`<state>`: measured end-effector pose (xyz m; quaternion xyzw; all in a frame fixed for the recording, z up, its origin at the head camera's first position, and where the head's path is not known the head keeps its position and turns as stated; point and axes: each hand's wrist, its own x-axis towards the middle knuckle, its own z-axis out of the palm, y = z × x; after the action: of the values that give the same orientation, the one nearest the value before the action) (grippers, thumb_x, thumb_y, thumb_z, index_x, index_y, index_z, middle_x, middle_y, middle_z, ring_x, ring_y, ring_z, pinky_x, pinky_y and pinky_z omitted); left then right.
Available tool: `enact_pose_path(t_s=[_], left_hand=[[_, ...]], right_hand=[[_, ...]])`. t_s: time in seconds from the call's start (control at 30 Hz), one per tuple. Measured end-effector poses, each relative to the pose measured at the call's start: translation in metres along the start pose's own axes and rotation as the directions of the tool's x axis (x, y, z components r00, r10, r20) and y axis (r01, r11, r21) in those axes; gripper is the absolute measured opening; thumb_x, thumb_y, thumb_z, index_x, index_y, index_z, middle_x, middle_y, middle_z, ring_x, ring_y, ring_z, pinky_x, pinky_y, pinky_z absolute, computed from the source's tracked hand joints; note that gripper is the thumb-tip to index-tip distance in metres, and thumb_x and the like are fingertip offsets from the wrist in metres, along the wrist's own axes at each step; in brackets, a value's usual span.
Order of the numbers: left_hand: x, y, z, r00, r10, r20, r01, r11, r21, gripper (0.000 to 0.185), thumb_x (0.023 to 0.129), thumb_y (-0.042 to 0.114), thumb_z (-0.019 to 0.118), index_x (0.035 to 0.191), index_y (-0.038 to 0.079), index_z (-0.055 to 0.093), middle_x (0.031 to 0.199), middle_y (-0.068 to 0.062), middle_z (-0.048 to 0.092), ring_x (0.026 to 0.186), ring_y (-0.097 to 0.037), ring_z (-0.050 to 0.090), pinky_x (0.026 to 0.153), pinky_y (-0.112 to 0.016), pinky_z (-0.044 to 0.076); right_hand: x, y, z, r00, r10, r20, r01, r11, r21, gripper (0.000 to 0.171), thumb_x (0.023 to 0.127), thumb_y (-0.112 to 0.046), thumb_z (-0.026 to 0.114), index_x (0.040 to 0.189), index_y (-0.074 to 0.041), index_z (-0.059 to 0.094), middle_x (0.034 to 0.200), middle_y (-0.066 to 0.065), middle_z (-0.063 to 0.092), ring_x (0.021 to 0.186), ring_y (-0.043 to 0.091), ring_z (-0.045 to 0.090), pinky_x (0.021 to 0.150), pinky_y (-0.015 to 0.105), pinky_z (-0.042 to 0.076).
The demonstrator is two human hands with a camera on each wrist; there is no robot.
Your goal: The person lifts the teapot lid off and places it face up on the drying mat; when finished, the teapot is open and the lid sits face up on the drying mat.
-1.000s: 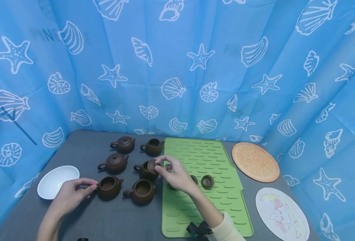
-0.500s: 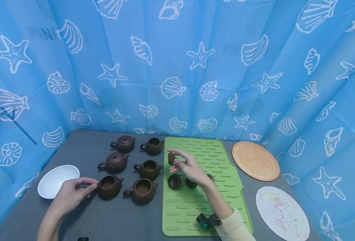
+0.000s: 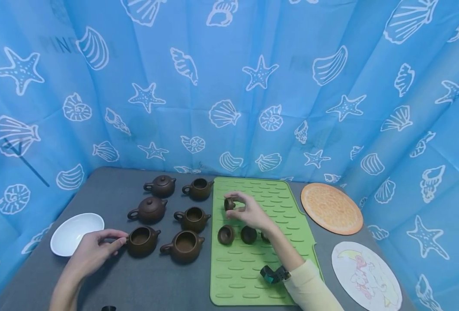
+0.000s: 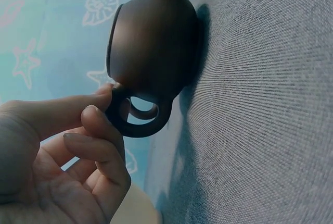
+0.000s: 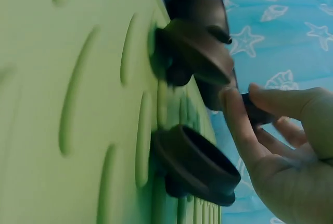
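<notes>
Several small brown clay teapots stand on the grey table (image 3: 151, 280); two at the back left wear lids, the rest are open. My left hand (image 3: 93, 252) pinches the handle of the front-left open teapot (image 3: 141, 241) (image 4: 151, 47). My right hand (image 3: 249, 212) holds a small brown lid (image 3: 229, 204) (image 5: 256, 110) in its fingertips above the green ribbed mat (image 3: 253, 268). Upturned lids (image 3: 226, 234) (image 5: 195, 164) lie in a row on the mat below that hand; one is partly hidden by the wrist.
A white bowl (image 3: 75, 233) sits at the table's left edge. An orange round mat (image 3: 331, 208) and a white printed round mat (image 3: 365, 276) lie to the right of the green mat. Blue sea-print curtain (image 3: 229, 86) closes in the back and sides.
My right hand has lifted a lid off the middle open teapot and carried it right, over the green mat. The left hand has stayed on its teapot handle.
</notes>
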<state>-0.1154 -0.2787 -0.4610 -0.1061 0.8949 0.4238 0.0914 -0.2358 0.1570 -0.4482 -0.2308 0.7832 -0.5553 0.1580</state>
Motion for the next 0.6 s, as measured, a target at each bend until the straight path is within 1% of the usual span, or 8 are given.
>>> enact_pose_path(t_s=[0.07, 0.17, 0.23, 0.3, 0.47, 0.6], left_hand=[[0.0, 0.0, 0.001, 1.0, 0.001, -0.005, -0.001, 1.0, -0.001, 0.033, 0.107, 0.027, 0.069, 0.13, 0.005, 0.075, 0.095, -0.005, 0.076, 0.074, -0.017, 0.062, 0.063, -0.03, 0.043], [0.0, 0.001, 0.001, 1.0, 0.001, -0.01, -0.001, 1.0, -0.003, 0.032, 0.107, 0.026, 0.069, 0.129, 0.004, 0.075, 0.095, -0.005, 0.076, 0.074, -0.017, 0.062, 0.063, -0.03, 0.044], [0.0, 0.0, 0.002, 1.0, 0.006, -0.013, -0.006, 1.0, -0.006, 0.032, 0.107, 0.026, 0.069, 0.129, 0.004, 0.075, 0.097, -0.005, 0.076, 0.076, -0.016, 0.063, 0.064, -0.029, 0.045], [-0.001, 0.0, 0.002, 1.0, 0.012, -0.014, -0.012, 1.0, -0.008, 0.031, 0.107, 0.026, 0.069, 0.129, 0.004, 0.075, 0.098, -0.006, 0.076, 0.077, -0.015, 0.064, 0.064, -0.028, 0.046], [-0.001, -0.001, 0.001, 1.0, 0.016, -0.008, -0.016, 1.0, -0.016, 0.031, 0.107, 0.025, 0.068, 0.129, 0.004, 0.075, 0.101, -0.007, 0.076, 0.078, -0.015, 0.065, 0.065, -0.028, 0.048], [-0.001, 0.0, 0.0, 1.0, 0.004, 0.0, -0.004, 1.0, -0.022, 0.031, 0.107, 0.025, 0.068, 0.129, 0.004, 0.075, 0.1, -0.006, 0.076, 0.078, -0.017, 0.065, 0.065, -0.029, 0.047]], right_hand=[[0.003, 0.003, -0.001, 1.0, 0.016, 0.02, -0.016, 0.999, -0.03, 0.054, 0.101, 0.008, 0.066, 0.152, 0.009, 0.046, 0.149, 0.037, 0.053, 0.108, 0.051, 0.076, 0.093, 0.042, 0.067], [0.006, 0.006, -0.003, 0.997, 0.056, 0.052, -0.054, 0.998, -0.044, 0.052, 0.103, 0.011, 0.061, 0.151, 0.014, 0.043, 0.144, 0.037, 0.054, 0.108, 0.048, 0.077, 0.093, 0.041, 0.067], [0.007, 0.007, -0.004, 0.994, 0.083, 0.066, -0.08, 0.996, -0.047, 0.052, 0.103, 0.012, 0.06, 0.151, 0.014, 0.043, 0.144, 0.037, 0.055, 0.107, 0.045, 0.078, 0.093, 0.04, 0.067], [0.008, 0.007, -0.006, 0.993, 0.09, 0.078, -0.085, 0.994, -0.063, 0.051, 0.102, 0.012, 0.061, 0.151, 0.016, 0.044, 0.143, 0.039, 0.055, 0.105, 0.044, 0.079, 0.092, 0.042, 0.067], [0.013, 0.008, -0.007, 0.992, 0.078, 0.102, -0.064, 0.989, -0.134, 0.051, 0.099, 0.01, 0.067, 0.148, 0.013, 0.053, 0.143, 0.039, 0.058, 0.094, 0.037, 0.081, 0.089, 0.046, 0.068], [0.016, 0.01, -0.008, 0.99, 0.086, 0.108, -0.064, 0.979, -0.192, 0.052, 0.098, 0.01, 0.068, 0.148, 0.009, 0.056, 0.146, 0.037, 0.058, 0.088, 0.031, 0.081, 0.085, 0.042, 0.068]])
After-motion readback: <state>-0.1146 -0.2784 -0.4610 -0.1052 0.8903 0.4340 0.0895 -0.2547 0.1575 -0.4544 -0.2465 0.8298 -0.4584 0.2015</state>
